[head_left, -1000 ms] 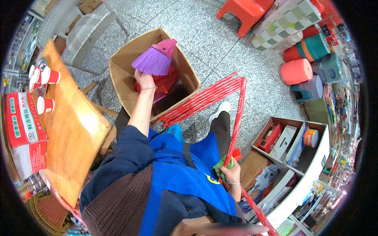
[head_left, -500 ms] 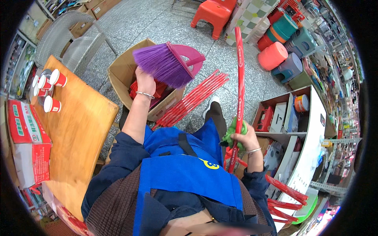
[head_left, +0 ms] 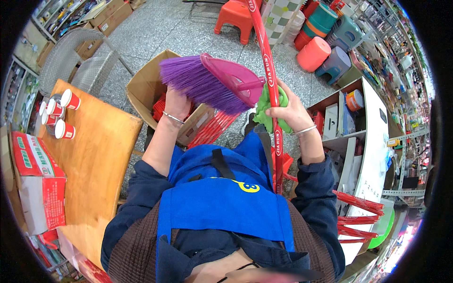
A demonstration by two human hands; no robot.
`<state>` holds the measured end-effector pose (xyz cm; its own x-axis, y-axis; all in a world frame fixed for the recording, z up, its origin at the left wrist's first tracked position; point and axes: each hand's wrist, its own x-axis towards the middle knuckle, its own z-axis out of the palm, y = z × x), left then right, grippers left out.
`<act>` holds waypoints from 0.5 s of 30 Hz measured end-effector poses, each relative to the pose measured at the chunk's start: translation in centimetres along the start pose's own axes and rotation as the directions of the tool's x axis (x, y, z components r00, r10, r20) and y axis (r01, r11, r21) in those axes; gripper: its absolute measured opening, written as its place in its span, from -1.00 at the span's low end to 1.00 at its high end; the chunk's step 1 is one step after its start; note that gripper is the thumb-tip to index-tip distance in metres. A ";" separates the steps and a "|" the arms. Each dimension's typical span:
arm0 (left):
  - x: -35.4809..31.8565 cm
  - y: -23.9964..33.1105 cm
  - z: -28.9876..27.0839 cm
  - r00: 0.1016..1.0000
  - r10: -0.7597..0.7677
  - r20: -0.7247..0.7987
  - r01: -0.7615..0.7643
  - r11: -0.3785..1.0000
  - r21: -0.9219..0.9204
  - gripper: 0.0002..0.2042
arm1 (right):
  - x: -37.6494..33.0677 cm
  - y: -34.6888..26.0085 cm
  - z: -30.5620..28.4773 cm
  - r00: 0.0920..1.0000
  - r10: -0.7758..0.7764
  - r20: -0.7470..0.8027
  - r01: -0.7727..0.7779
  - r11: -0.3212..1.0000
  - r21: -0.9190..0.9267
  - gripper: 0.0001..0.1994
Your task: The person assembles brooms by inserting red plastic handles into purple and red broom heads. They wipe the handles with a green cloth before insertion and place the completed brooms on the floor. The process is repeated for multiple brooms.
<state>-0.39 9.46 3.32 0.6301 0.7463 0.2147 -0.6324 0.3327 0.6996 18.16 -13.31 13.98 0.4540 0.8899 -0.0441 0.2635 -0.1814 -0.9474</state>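
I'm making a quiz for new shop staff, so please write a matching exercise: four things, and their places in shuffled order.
1. purple-bristled broom head with pink cap
2. single long red pole
3. open brown cardboard box
4. red-and-white cups

A. on the wooden table
B. in the right hand, with a green cloth
C. in the left hand
D. on the speckled grey floor

Pairs: 1-C; 2-B; 3-D; 4-A

Looking down from head height, close over the blue apron [head_left: 219, 203], near the left hand [head_left: 177, 103] and right hand [head_left: 290, 111], wide enough to catch table [head_left: 96, 141] and floor [head_left: 163, 30].
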 end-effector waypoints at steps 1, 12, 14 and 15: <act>-0.1 0.1 0.0 1.000 -0.019 -0.013 0.020 0.997 0.069 -0.73 | 0.2 -0.1 0.0 1.000 0.003 0.009 -0.003 1.000 -0.006 -0.11; -1.0 0.0 -2.0 0.988 -0.149 0.040 0.153 0.980 -0.131 -0.74 | 2.6 0.5 0.6 0.948 0.083 0.306 -0.154 0.964 0.217 -0.22; -1.2 -0.2 -2.3 0.985 -0.164 0.060 0.171 0.977 -0.124 -0.73 | 2.8 0.6 0.9 0.948 0.074 0.310 -0.167 0.944 0.286 -0.24; -1.2 -0.4 -2.4 0.985 -0.159 0.066 0.165 0.981 -0.100 -0.72 | 3.0 0.6 1.0 0.945 0.057 0.322 -0.166 0.931 0.325 -0.26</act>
<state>-2.01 9.78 1.18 0.7507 0.6444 0.1454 -0.5618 0.5070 0.6537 18.84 -10.34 12.92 0.1698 0.9655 -0.1973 -0.1065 -0.1810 -0.9777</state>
